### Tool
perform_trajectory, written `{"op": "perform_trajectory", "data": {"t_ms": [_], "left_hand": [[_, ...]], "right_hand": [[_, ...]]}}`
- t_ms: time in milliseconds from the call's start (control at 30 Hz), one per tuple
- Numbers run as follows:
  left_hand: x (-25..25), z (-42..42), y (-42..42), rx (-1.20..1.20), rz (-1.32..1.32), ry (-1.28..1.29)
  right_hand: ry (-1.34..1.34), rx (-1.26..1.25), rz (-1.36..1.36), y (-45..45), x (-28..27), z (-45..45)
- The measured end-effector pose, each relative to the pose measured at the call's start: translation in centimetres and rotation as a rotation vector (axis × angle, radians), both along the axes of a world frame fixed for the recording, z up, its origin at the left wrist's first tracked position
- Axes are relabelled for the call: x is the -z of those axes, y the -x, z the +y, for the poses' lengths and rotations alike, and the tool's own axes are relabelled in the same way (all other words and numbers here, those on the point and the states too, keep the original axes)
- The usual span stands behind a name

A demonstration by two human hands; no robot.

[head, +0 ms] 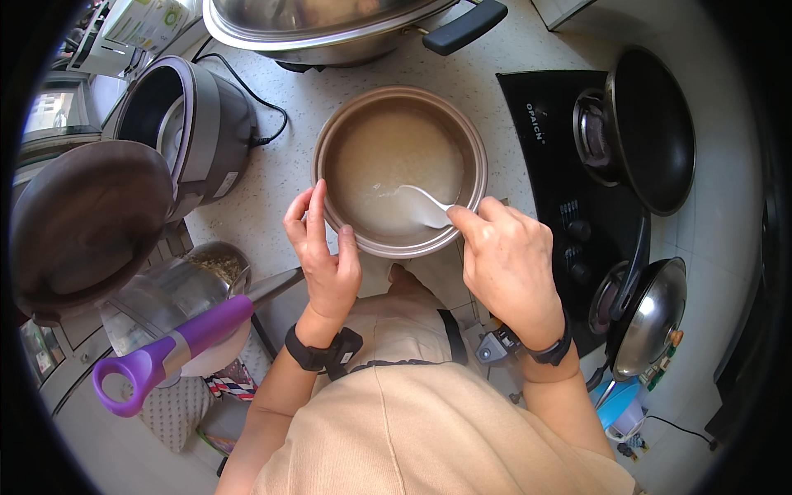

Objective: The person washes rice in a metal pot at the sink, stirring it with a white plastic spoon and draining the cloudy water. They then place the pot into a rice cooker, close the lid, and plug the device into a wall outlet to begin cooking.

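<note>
A brown rice-cooker inner pot (480,167) stands on the speckled countertop before me, holding cloudy water with pale grains, apparently rice. My right hand (508,266) grips a white plastic spoon (438,214) at the pot's near right side. Its bowl dips into the liquid, so part of its outline is hidden. At the near left of the rim, my left hand (327,260) has its fingers apart, with the thumb and fingertips against the pot.
Left is an open rice cooker (216,130) with its lid (93,229) raised and a cord (260,99). A purple-handled utensil (179,352) juts up at lower left. A large lidded pan (334,46) stands behind. Right, a black gas hob (544,204) carries a frying pan (656,130) and a lidded wok (649,322).
</note>
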State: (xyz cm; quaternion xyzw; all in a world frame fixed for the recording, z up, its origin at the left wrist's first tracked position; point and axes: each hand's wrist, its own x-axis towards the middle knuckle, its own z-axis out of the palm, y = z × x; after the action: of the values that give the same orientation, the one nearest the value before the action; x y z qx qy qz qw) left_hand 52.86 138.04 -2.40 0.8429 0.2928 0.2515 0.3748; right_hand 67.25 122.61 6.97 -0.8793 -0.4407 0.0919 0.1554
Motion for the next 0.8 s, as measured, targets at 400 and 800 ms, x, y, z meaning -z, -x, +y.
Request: {"op": "perform_trajectory", "data": {"t_ms": [400,800], "left_hand": [[-0.3,0.2,-0.1,0.022,0.021,-0.002],[-0.3,0.2,0.1,0.014,0.007,0.004]], "right_hand": [[-0.067,-0.022,0.034,0.6,1.3,1.3],[-0.042,0.239,-0.086,-0.8,2.1,1.4]]}}
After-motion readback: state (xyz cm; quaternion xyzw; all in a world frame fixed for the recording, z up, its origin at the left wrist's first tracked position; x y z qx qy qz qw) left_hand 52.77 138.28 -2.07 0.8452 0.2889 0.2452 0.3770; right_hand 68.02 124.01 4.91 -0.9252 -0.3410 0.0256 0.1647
